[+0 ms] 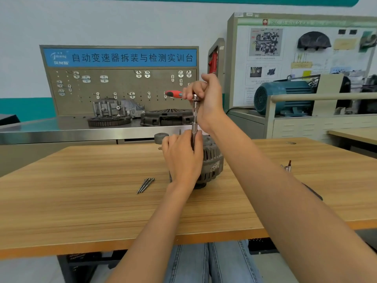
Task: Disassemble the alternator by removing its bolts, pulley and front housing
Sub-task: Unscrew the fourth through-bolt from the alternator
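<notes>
A grey alternator [212,164] stands on the wooden table [81,197], mostly hidden behind my left hand [182,158]. My left hand lies over its top, fingers curled round the vertical steel extension bar [194,119] of a ratchet. My right hand [206,97] grips the ratchet head above, its red handle [173,93] pointing left. Long bolts [145,185] lie loose on the table left of the alternator. A round grey pulley [160,137] sits just behind my left hand.
Small sockets or bits [287,166] stand on the table at the right. Behind is a steel bench [61,129] with a gear ring, a housing and a clutch cover under a pegboard. A blue electric motor [283,97] sits on a stand at the right.
</notes>
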Demonstrator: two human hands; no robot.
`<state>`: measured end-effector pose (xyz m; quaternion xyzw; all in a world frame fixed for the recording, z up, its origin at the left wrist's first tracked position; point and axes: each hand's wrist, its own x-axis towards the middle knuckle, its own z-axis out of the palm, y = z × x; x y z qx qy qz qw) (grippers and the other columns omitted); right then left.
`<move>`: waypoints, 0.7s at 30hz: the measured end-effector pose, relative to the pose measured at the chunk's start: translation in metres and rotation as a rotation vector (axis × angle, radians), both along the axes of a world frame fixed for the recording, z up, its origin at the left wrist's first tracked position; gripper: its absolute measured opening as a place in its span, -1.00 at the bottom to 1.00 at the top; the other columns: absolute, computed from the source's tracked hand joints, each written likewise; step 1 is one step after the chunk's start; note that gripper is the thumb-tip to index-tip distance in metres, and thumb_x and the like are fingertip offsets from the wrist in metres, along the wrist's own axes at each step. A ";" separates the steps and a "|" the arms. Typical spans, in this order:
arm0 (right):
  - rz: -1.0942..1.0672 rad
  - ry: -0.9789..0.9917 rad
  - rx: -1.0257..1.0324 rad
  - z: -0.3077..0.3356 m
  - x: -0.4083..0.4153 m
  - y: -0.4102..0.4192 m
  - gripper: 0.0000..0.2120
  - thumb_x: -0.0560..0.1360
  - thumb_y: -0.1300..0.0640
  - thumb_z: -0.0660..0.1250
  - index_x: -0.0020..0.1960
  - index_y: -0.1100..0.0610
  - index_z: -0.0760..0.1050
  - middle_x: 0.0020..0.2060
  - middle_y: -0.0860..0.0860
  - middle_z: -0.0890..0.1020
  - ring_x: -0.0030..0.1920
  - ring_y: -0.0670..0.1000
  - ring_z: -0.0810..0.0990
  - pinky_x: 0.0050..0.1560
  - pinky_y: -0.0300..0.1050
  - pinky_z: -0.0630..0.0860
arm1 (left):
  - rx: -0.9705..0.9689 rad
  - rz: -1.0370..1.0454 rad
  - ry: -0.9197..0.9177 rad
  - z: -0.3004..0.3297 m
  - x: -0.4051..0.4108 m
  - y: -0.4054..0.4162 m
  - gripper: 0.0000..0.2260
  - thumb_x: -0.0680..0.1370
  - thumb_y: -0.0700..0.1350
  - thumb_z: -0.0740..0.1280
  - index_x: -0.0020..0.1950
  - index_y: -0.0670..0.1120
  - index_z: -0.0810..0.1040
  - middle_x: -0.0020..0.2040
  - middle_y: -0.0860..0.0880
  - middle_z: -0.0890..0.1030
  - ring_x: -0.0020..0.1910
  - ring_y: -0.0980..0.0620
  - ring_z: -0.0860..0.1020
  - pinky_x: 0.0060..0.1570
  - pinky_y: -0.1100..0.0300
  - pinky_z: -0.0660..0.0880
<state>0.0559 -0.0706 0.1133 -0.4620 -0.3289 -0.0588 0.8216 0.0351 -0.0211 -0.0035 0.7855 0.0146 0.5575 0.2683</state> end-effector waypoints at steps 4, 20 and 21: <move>-0.204 -0.022 -0.041 -0.009 -0.006 0.009 -0.52 0.61 0.17 -0.01 -0.47 0.16 0.34 -0.53 -0.02 0.45 -0.41 -0.09 0.46 -0.16 -0.30 0.40 | -0.012 0.022 0.010 0.000 0.000 0.001 -0.78 0.59 -0.07 0.20 -0.26 -0.04 0.39 -0.38 0.10 0.33 -0.26 0.06 0.31 0.07 0.15 0.23; -1.197 -0.349 -0.436 -0.049 0.012 -0.008 -0.88 0.45 0.15 0.22 -0.07 0.19 0.46 -0.16 -0.04 0.43 -0.06 0.06 0.43 0.04 -0.11 0.23 | 0.089 0.078 -0.047 -0.004 0.003 0.000 -0.80 0.53 -0.02 0.19 -0.24 -0.04 0.51 -0.39 0.12 0.34 -0.27 0.05 0.30 -0.07 0.19 0.16; -1.178 -0.334 -0.441 -0.050 0.014 -0.011 -0.89 0.45 0.16 0.23 -0.07 0.18 0.45 -0.16 -0.05 0.42 -0.05 0.06 0.43 0.04 -0.12 0.22 | 0.098 0.093 -0.056 -0.004 0.004 -0.001 -0.77 0.52 0.00 0.16 -0.24 -0.04 0.51 -0.39 0.12 0.35 -0.28 0.05 0.31 -0.07 0.18 0.17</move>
